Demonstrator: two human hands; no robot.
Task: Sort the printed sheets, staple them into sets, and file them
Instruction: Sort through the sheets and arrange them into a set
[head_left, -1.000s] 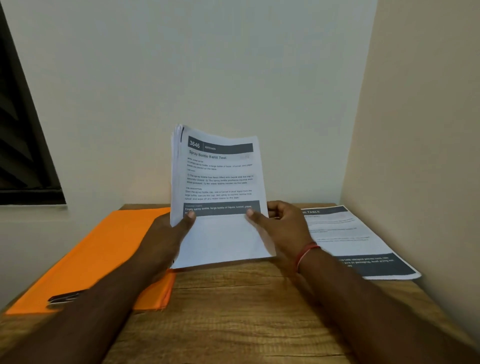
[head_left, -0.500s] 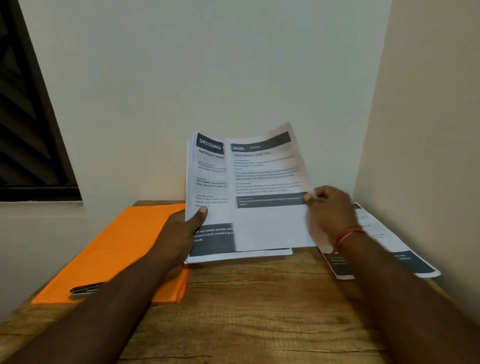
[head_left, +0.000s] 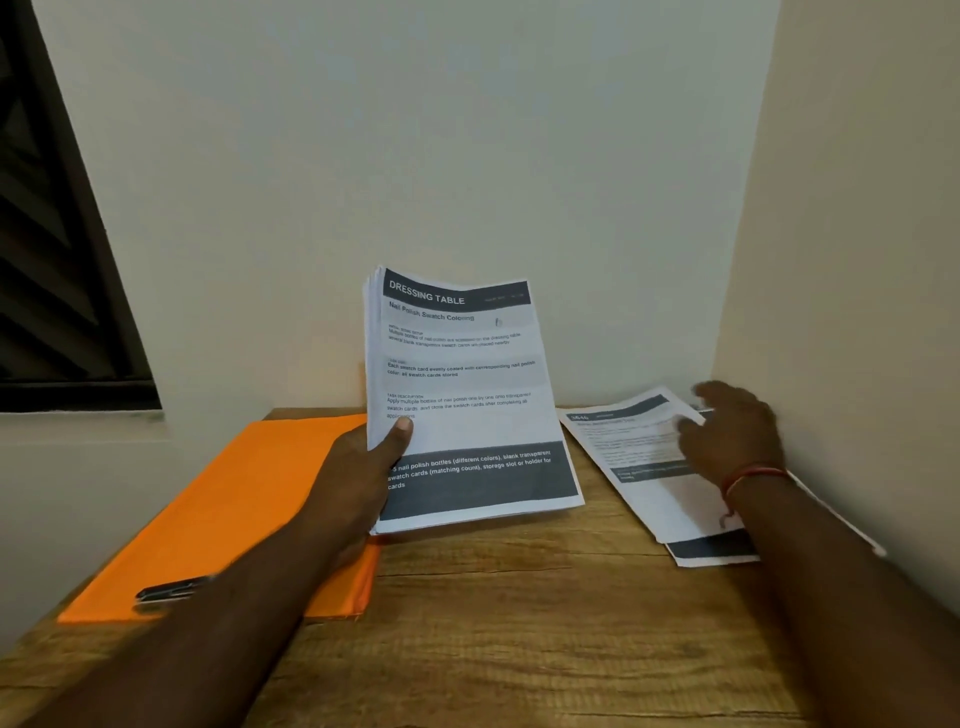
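Observation:
My left hand grips a stack of printed sheets by its left edge, thumb on the front page, tilted up above the table. The top page is headed "DRESSING TABLE". At the right, my right hand rests on a single printed sheet that lies on another sheet by the right wall. Its fingers are loosely spread over the paper and are slightly blurred. An orange folder lies flat on the left of the wooden table, with a dark stapler on its near corner.
The table sits in a corner, with a white wall behind and a cream wall close on the right. A dark window is at the upper left. Bare wood shows in the near middle of the table.
My right hand has pulled the top sheet off the stack, carried it right and laid it on the sheet by the wall. The "DRESSING TABLE" page now tops the stack.

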